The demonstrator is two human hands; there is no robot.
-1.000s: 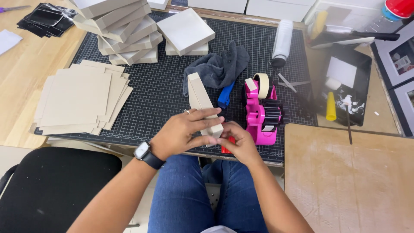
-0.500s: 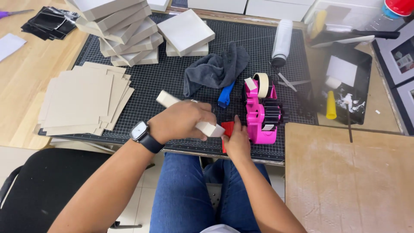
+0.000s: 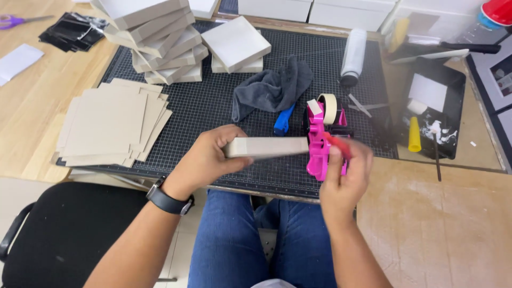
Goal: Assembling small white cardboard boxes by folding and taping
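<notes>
I've got the left hand clamped on a flat grey cardboard piece, thumb under, fingers curled over the near end, held level just left of the pink tape dispenser. Its far end touches or nearly touches the dispenser body; can't tell which. The right hand sits just in front of the dispenser w/ a small red thing pinched between fingers; it's motion-blurred, so I can't tell what it is or how tight the grip is.

To do this bit well, as I judge it: keep the cardboard level and steady w/ the left, edge squared toward the dispenser, and let the right do the fine work close to the tape roll atop the dispenser. Don't tilt the piece.

Behind the dispenser: grey cloth, blue-handled tool. Left of it on the black cutting mat: fanned stack of cardboard sheets, well apart. The surface shows beyond.
</notes>
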